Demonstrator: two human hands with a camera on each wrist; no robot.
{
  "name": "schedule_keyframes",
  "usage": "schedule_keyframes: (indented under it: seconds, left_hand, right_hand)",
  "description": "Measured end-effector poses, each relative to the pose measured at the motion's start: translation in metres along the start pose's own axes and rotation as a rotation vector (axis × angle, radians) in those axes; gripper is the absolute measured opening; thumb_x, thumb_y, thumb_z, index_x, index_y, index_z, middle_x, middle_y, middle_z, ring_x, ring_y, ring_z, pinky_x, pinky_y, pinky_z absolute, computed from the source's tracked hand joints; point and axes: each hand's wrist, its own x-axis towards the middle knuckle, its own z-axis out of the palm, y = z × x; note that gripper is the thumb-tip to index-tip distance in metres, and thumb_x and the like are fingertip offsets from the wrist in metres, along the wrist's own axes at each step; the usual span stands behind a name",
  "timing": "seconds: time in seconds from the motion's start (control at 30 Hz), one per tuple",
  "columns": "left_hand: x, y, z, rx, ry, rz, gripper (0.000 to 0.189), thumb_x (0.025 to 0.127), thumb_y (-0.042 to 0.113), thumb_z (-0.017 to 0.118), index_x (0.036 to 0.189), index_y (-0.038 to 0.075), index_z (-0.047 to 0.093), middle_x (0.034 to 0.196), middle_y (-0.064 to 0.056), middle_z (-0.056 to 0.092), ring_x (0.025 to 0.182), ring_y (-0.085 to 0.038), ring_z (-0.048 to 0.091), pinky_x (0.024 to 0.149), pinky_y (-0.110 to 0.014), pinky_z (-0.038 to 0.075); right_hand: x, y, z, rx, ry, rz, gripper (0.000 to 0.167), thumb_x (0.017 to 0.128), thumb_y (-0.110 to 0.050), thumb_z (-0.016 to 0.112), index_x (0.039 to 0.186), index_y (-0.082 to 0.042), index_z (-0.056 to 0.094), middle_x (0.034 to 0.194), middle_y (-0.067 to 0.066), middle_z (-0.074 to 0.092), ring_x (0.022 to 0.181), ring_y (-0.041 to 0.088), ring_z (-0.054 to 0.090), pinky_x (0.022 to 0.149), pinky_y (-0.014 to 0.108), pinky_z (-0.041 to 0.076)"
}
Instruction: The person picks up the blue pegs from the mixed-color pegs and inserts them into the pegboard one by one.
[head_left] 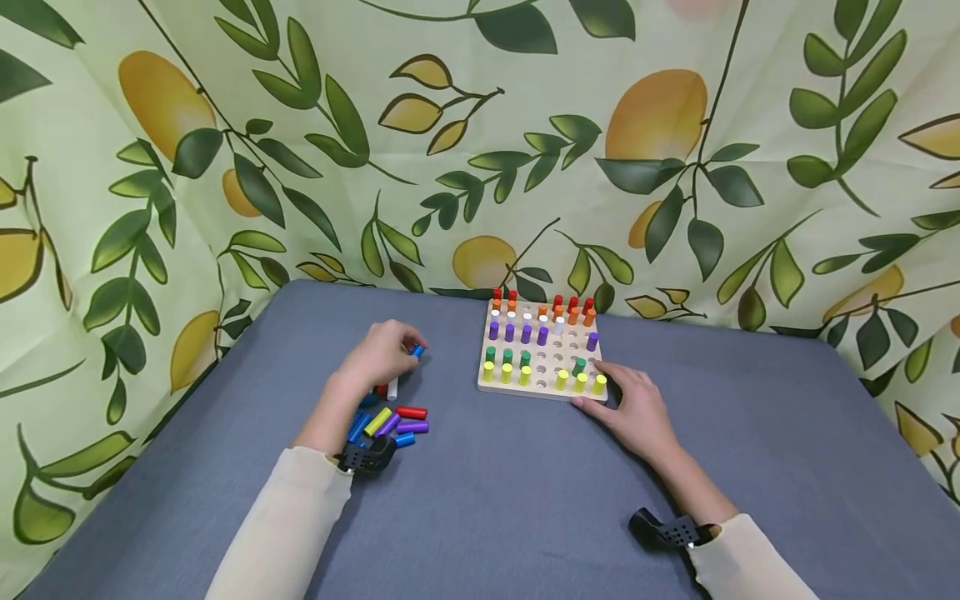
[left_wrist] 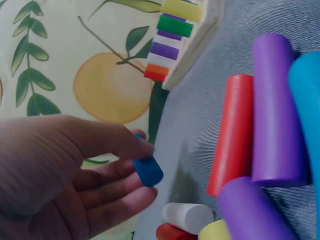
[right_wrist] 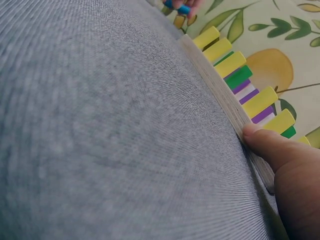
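Observation:
My left hand is raised over the left of the table and pinches a blue peg between thumb and fingers. Below it lies a loose pile of pegs, among them a yellow peg, a red peg and a purple peg. Farther right is a wooden pegboard with rows of upright red, orange, white, purple, green and yellow pegs, with several bare holes. My right hand holds the board's near right corner, its thumb against the front edge.
A grey-blue cloth covers the table. Behind it and along the left hangs a curtain printed with leaves and fruit. A black strap sits on the left wrist, another strap on the right.

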Motion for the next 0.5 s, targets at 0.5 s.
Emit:
schedule_keyframes:
  seconds: [0.5]
  left_hand:
    - [0.009, 0.032, -0.001, -0.176, 0.101, 0.02, 0.025, 0.088, 0.009, 0.074, 0.113, 0.004, 0.073, 0.099, -0.01, 0.073, 0.09, -0.023, 0.067, 0.08, -0.037, 0.056]
  right_hand:
    - [0.002, 0.0, 0.001, -0.007, -0.005, 0.003, 0.076, 0.085, -0.051, 0.077, 0.142, -0.005, 0.056, 0.142, 0.022, 0.058, 0.129, 0.04, 0.051, 0.106, 0.06, 0.041]
